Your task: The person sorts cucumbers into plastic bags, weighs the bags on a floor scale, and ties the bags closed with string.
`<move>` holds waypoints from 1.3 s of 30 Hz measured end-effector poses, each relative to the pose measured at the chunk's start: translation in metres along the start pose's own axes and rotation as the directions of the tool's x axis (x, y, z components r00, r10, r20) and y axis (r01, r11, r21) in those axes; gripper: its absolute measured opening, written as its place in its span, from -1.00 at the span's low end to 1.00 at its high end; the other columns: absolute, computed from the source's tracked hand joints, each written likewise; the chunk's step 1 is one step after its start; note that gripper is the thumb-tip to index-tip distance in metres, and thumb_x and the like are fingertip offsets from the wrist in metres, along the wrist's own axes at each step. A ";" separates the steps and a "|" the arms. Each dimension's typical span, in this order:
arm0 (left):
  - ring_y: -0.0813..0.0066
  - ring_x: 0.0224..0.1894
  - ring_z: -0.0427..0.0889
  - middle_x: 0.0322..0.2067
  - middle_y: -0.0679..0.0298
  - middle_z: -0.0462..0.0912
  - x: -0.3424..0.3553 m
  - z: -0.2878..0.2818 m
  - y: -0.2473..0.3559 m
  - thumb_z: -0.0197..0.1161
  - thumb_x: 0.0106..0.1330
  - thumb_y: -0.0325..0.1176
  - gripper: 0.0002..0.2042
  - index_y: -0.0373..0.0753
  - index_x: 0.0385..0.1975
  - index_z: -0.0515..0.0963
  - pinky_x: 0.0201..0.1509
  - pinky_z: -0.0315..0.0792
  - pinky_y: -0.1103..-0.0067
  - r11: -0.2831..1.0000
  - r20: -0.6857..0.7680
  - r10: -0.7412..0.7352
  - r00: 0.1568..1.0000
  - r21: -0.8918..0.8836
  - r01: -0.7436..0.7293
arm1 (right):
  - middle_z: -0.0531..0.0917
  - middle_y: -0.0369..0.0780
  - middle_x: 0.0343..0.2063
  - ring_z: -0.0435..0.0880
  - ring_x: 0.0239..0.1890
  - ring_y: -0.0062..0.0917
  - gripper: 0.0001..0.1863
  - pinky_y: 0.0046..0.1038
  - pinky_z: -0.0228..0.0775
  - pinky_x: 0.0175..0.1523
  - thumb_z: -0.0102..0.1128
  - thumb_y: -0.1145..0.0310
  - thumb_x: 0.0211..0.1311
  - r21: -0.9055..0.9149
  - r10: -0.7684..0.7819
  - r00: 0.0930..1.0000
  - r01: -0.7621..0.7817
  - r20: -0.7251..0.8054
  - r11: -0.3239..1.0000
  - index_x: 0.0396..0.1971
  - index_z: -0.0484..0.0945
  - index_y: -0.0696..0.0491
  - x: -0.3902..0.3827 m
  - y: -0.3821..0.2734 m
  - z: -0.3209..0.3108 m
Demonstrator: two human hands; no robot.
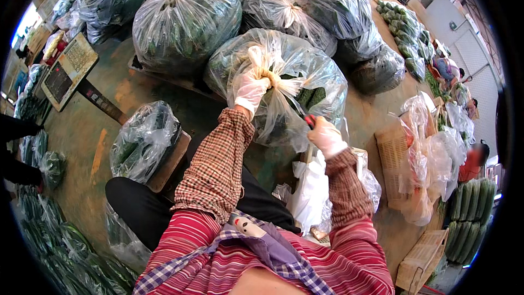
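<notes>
A large clear plastic bag (224, 65) of dark green produce sits upright in front of me, its neck tied with a beige knot (273, 79). My left hand (250, 92), in a white glove, is closed around that knotted neck. My gloved right hand (327, 137) grips a red-and-black handled cutting tool (310, 122), its thin blade reaching the bag just below the knot. Long green cucumbers (311, 96) show through an opening beside the blade.
More stuffed bags (180, 27) pile behind. A scale (103, 104) with a small bag (142, 142) stands left, near bagged greens (65, 240). Right are crates (390, 169), loose plastic (420, 180), stacked cucumbers (466, 218) and other people (447, 71). My black-trousered leg (131, 207) extends leftward.
</notes>
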State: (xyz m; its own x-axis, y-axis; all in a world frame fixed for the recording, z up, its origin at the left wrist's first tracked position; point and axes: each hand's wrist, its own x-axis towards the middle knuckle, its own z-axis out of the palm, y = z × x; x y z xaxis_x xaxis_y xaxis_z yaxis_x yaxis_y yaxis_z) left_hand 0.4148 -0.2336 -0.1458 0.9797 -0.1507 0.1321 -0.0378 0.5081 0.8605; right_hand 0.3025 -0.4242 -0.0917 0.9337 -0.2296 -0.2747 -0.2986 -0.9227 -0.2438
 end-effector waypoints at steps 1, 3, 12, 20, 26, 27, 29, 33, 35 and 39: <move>0.62 -0.49 0.48 -0.50 0.26 0.59 -0.001 0.004 0.005 -0.04 0.03 -0.67 -0.84 -0.32 -0.53 0.50 -0.35 0.36 0.73 1.000 0.017 0.021 1.000 0.017 -0.021 | 0.55 0.09 -0.32 0.53 -0.18 -0.10 -0.66 -0.21 0.33 -0.09 0.03 0.28 -0.06 -0.080 -0.040 0.998 0.043 0.045 0.996 -0.27 0.44 0.14 0.008 -0.009 0.004; 0.61 -0.48 0.50 -0.50 0.25 0.59 -0.005 0.003 0.016 -0.05 0.03 -0.68 -0.84 -0.33 -0.53 0.50 -0.35 0.37 0.72 0.996 0.037 0.069 0.997 0.055 -0.071 | 0.56 0.07 -0.32 0.54 -0.20 -0.11 -0.66 -0.24 0.35 -0.11 0.05 0.21 -0.02 -0.049 -0.125 0.992 0.126 0.024 0.991 -0.28 0.46 0.12 0.008 -0.047 0.002; 0.62 -0.43 0.52 -0.45 0.27 0.60 -0.008 -0.003 0.020 -0.06 0.04 -0.69 -0.81 -0.34 -0.49 0.53 -0.28 0.39 0.71 0.994 0.032 0.030 0.999 0.102 -0.033 | 0.58 -0.02 -0.43 0.56 -0.31 -0.15 -0.70 -0.23 0.38 -0.19 -0.09 0.17 0.13 -0.088 -0.556 0.817 0.571 0.153 0.816 -0.37 0.46 0.11 0.022 -0.033 0.014; 0.59 -0.46 0.52 -0.48 0.25 0.60 -0.006 -0.014 0.029 -0.02 0.00 -0.69 -0.82 -0.35 -0.49 0.52 -0.30 0.40 0.71 0.999 -0.096 0.032 0.995 -0.005 -0.033 | 0.57 -0.10 -0.52 0.58 -0.43 -0.22 -0.82 -0.31 0.43 -0.31 0.11 0.37 -0.09 -0.264 -0.525 0.787 0.608 0.323 0.749 -0.40 0.48 0.00 -0.055 0.034 -0.072; 0.58 -0.38 0.48 -0.37 0.26 0.53 -0.002 0.005 0.003 0.07 0.05 -0.67 -0.85 -0.35 -0.40 0.52 -0.20 0.36 0.69 0.869 -0.202 0.337 0.920 0.443 -0.221 | 0.37 -0.37 -0.72 0.28 -0.73 -0.72 -0.79 -0.67 0.14 -0.61 0.09 0.28 0.05 0.787 -0.135 0.991 0.096 -0.016 0.609 -0.38 0.45 0.11 -0.033 0.049 -0.105; 0.57 -0.36 0.48 -0.34 0.24 0.52 0.001 0.006 0.001 0.09 0.06 -0.65 -0.88 -0.35 -0.41 0.52 -0.18 0.36 0.67 0.828 -0.188 0.427 0.884 0.475 -0.299 | 0.34 -0.40 -0.74 0.23 -0.75 -0.75 -0.79 -0.68 0.07 -0.64 0.08 0.29 0.05 0.751 -0.111 0.992 0.033 0.054 0.659 -0.39 0.44 0.12 -0.028 0.043 -0.100; 0.49 -0.29 0.50 -0.30 0.22 0.51 0.013 -0.014 -0.007 0.20 0.07 -0.56 -0.85 -0.39 -0.34 0.51 -0.13 0.37 0.62 0.794 -0.214 0.394 0.894 0.569 -0.214 | 0.39 -0.34 -0.73 0.30 -0.74 -0.70 -0.72 -0.63 0.16 -0.63 0.07 0.28 0.01 0.760 -0.264 0.944 0.023 0.197 0.649 -0.35 0.44 0.18 -0.013 0.019 -0.088; 0.23 -0.04 0.37 -0.04 0.04 0.37 0.003 0.009 0.011 0.35 -0.05 -0.18 -0.55 -0.44 -0.26 0.50 0.03 0.25 0.53 0.457 0.033 0.348 0.937 0.867 -0.200 | 0.54 0.03 -0.55 0.57 -0.49 -0.26 -0.70 -0.34 0.40 -0.34 -0.04 0.33 0.00 0.027 -0.163 0.983 0.161 0.089 0.987 -0.41 0.47 0.29 0.021 -0.012 -0.082; 0.10 0.24 0.09 0.20 -0.02 0.13 0.001 0.010 0.018 0.26 -0.05 0.08 -0.43 -0.39 -0.29 0.55 0.21 0.05 0.41 0.507 0.005 0.138 0.990 0.859 -0.075 | 0.55 0.13 -0.40 0.57 -0.27 -0.10 -0.70 -0.25 0.39 -0.19 -0.11 0.37 0.00 -0.228 -0.187 0.951 0.244 0.246 0.943 -0.45 0.53 0.28 0.038 -0.018 -0.078; 0.11 0.27 -0.01 0.14 -0.05 0.18 -0.007 0.050 0.037 0.09 -0.11 0.34 -0.20 -0.37 -0.15 0.51 0.24 -0.21 0.11 0.008 -0.041 -0.179 0.983 0.999 0.043 | 0.56 0.11 -0.41 0.58 -0.27 -0.13 -0.70 -0.27 0.40 -0.20 -0.11 0.35 0.03 -0.358 -0.095 0.902 0.262 0.422 0.896 -0.43 0.54 0.26 0.054 -0.026 -0.072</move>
State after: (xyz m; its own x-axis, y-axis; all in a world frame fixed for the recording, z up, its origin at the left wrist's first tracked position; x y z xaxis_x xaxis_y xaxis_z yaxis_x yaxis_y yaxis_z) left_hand 0.3969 -0.2561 -0.0901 0.9779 -0.2045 -0.0444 -0.1548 -0.8499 0.5037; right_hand 0.3751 -0.4346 -0.0327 0.7868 0.0112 -0.6171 0.0476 -0.9980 0.0426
